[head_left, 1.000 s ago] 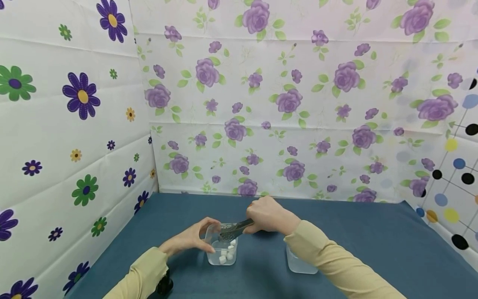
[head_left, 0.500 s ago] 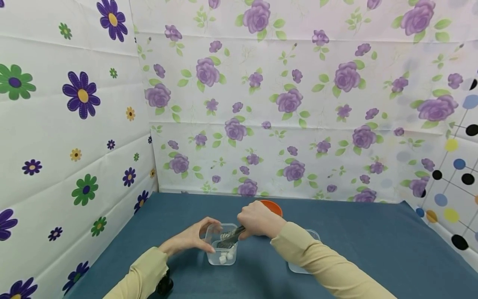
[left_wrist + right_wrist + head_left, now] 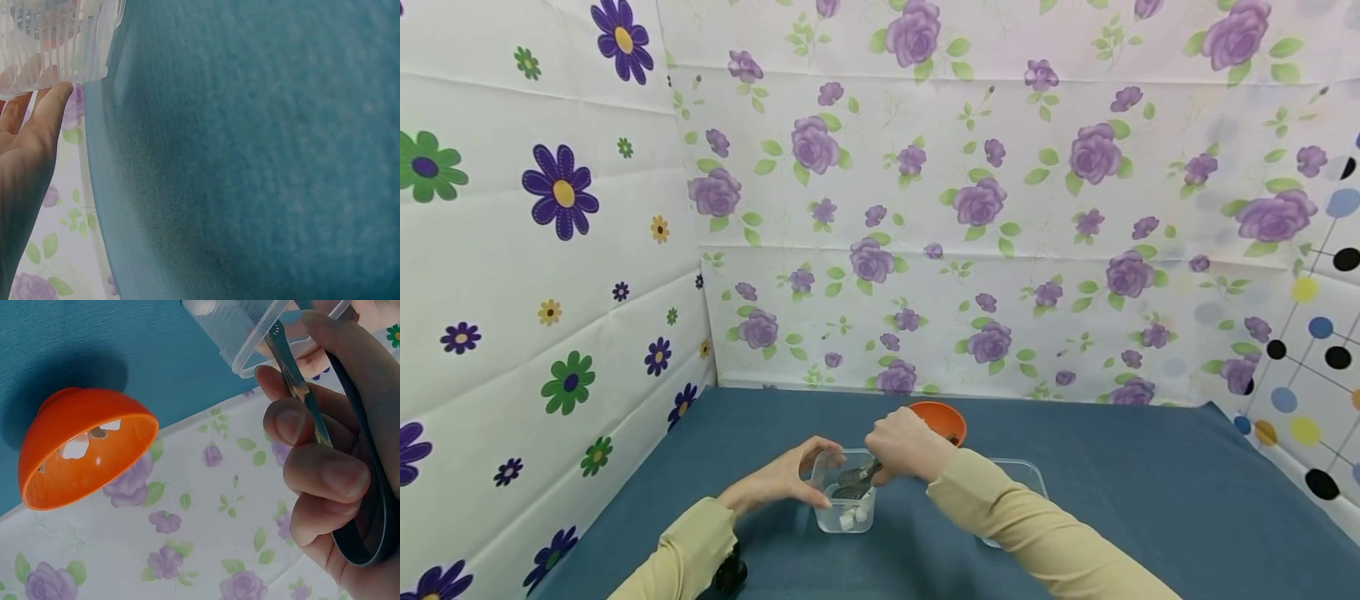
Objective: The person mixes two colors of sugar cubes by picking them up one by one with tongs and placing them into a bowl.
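My left hand holds the clear plastic container from its left side, thumb at the front and fingers round the back. Several white cubes lie at its bottom. In the left wrist view, fingers rest against the ribbed container. My right hand grips dark metal tongs, whose perforated ends reach down inside the container. The right wrist view shows fingers curled round the tongs; their tips are hidden there. Whether a cube sits between the tips, I cannot tell.
Behind my right hand stands an orange bowl; white and brown pieces show inside the bowl. A second clear container is partly hidden by my right forearm. Blue cloth covers the table, with patterned cloth walls around.
My right hand has moved left and down, bringing the tongs deeper into the container. The orange bowl, hidden earlier, is now in view. My left hand has stayed put.
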Available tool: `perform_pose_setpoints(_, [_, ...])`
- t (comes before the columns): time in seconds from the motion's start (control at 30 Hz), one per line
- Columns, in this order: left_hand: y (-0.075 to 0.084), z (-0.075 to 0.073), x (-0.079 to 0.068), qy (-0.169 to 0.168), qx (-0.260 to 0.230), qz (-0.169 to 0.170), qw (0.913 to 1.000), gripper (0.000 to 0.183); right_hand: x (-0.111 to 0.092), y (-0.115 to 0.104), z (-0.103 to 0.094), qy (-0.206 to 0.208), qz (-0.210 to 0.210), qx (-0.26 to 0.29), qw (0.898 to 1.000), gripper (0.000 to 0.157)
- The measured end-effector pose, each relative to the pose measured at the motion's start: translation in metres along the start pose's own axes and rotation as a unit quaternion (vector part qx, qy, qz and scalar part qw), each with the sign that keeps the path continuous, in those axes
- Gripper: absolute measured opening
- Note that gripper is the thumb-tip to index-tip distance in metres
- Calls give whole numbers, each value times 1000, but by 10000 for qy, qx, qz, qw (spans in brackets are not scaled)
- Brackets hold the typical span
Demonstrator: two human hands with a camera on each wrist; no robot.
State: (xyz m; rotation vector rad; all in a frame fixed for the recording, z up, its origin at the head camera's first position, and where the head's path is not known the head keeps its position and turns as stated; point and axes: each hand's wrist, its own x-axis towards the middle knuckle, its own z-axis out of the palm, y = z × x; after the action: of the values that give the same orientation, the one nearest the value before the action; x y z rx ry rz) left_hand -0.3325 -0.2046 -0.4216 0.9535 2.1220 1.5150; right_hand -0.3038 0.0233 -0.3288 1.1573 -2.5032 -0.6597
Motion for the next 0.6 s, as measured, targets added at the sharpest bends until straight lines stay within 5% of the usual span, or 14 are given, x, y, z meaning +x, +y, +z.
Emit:
perform_pose_setpoints(0.4, [-1, 1, 1, 38, -18, -44, 10000, 64, 3, -8, -2, -424, -49, -20, 9991, 31])
perform_pose_setpoints(0.6, [0, 1, 1, 40, -6, -64, 10000, 65, 0, -5, -2, -288, -132, 90, 9995, 31])
